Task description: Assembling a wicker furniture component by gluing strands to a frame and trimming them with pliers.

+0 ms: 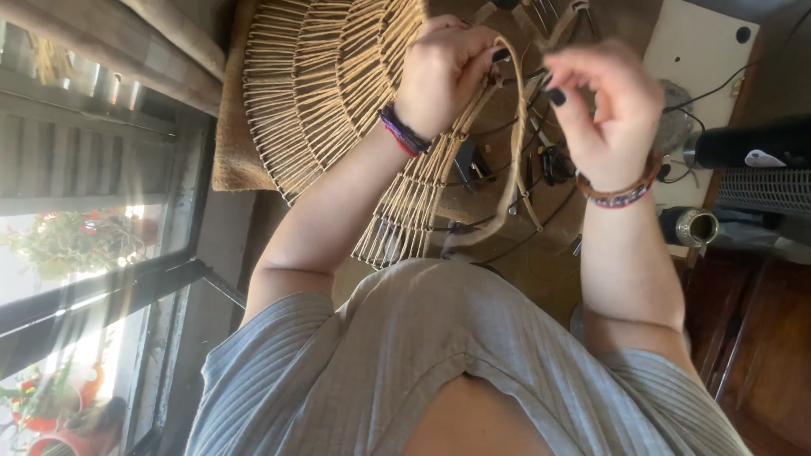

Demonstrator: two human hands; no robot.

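My left hand (443, 72) is shut on the edge of a fan-shaped woven piece (329, 84) made of thin tan sticks and cord, and on a flat tan strand (517, 143) that loops over from the fist and hangs down towards my chest. My right hand (604, 105) hovers just right of that strand with its fingers curled and apart; nothing shows between them. Both wrists wear beaded bracelets and the nails are dark. A lower part of the weave (410, 211) hangs below my left wrist. My grey ribbed shirt (439, 363) fills the bottom of the view.
Under the hands a brown worktop (541, 253) carries pliers, black cables and small tools. At the right are a white board (701, 51), a black cylindrical device (748, 143) and a metal cup (691, 226). A window (84, 211) with plants and a red pot (76, 435) is at the left.
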